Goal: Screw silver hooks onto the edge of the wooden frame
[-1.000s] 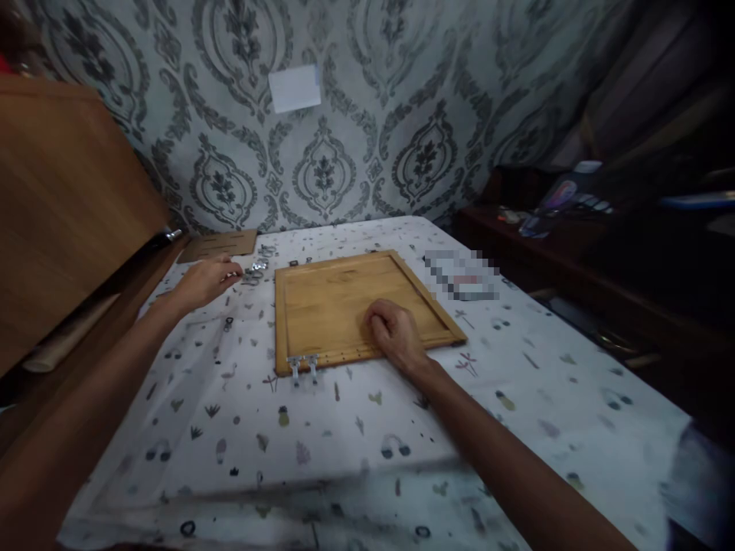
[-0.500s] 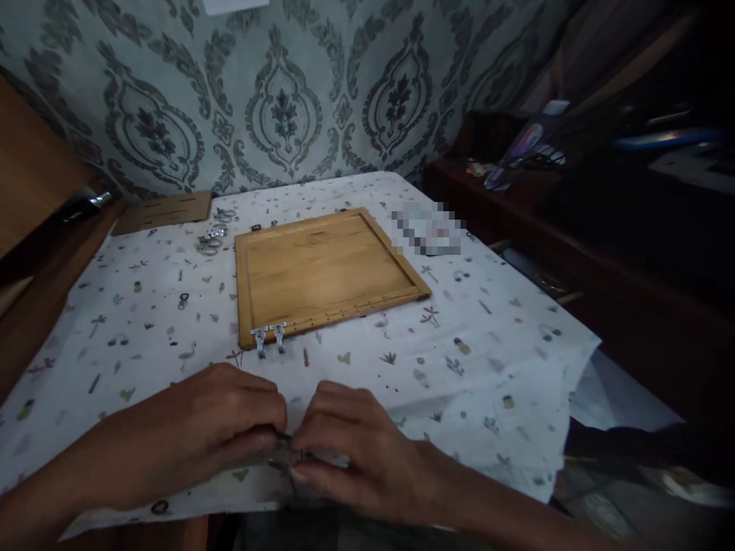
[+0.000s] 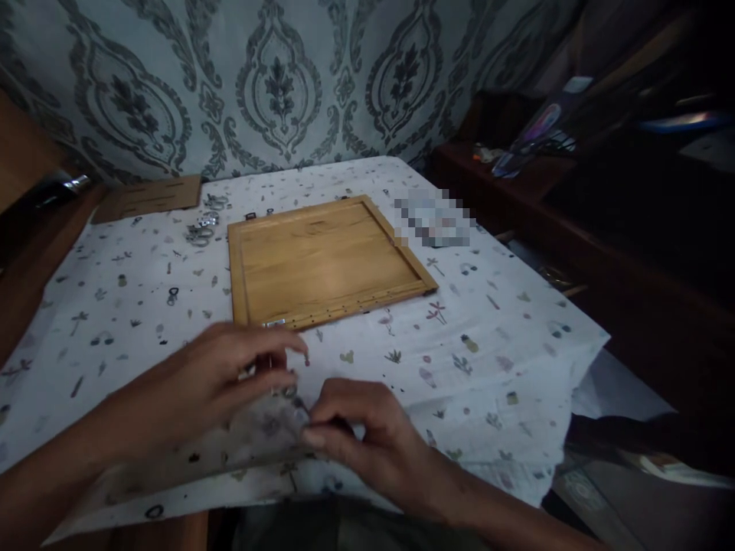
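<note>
My right hand [image 3: 367, 436] is closed in a pinch near the table's front edge. A small, partly see-through item with a dark edge [image 3: 299, 412] is at its fingertips; blur and dim light hide its kind. Just left of it, my left hand [image 3: 223, 375] has its thumb and fingers apart, with a gap between them. Behind the hands lies a flat framed wooden panel [image 3: 321, 260] with a row of small dark holes along its near edge. One metal hinge [image 3: 274, 324] shows at the near left corner; my left hand covers what is below it.
Several metal hinges [image 3: 200, 233] lie left of the panel, near a brown cardboard piece [image 3: 149, 200]. A pixelated packet [image 3: 433, 222] is to its right. The patterned cloth [image 3: 494, 367] covers the table. Dark furniture [image 3: 517, 199] stands along the right side.
My left hand has come away from my right, moved up and opened its fingers, now covering part of the hinges at the panel's corner. My right hand keeps its pinch. The view has shifted slightly.
</note>
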Tool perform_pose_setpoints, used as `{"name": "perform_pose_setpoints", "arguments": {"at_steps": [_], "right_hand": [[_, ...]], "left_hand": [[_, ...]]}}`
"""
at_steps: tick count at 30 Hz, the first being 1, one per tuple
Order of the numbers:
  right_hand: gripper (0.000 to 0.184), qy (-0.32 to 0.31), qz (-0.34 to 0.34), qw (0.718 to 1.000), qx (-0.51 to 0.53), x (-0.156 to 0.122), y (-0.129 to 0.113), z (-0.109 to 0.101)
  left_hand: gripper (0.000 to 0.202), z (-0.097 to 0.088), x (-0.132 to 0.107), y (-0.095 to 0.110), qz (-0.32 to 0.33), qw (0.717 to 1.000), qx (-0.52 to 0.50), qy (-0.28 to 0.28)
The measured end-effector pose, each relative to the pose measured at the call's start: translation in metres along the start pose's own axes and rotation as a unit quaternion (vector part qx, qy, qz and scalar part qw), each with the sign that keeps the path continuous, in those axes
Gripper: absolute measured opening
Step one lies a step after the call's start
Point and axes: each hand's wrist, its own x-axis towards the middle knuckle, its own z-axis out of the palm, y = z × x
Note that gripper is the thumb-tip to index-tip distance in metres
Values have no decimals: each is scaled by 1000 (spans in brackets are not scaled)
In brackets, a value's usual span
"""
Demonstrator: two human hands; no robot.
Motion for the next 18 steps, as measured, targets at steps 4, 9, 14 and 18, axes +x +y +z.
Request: {"name": "perform_pose_setpoints", "arguments": {"at_steps": [4, 9, 14, 18], "right_hand": [[27, 111, 110, 982, 104, 21, 6, -8], [33, 127, 170, 971, 108, 43, 21, -11], [36, 118, 217, 959, 137, 52, 30, -8], [30, 131, 222, 958, 129, 50, 32, -6]], "left_hand": [[33, -20, 16, -29, -24, 990, 95, 102], [36, -19, 34, -72, -6, 986, 155, 67], [38, -11, 43, -86, 14, 990, 142, 18], [38, -11, 47, -84, 37, 992, 120, 2]]}}
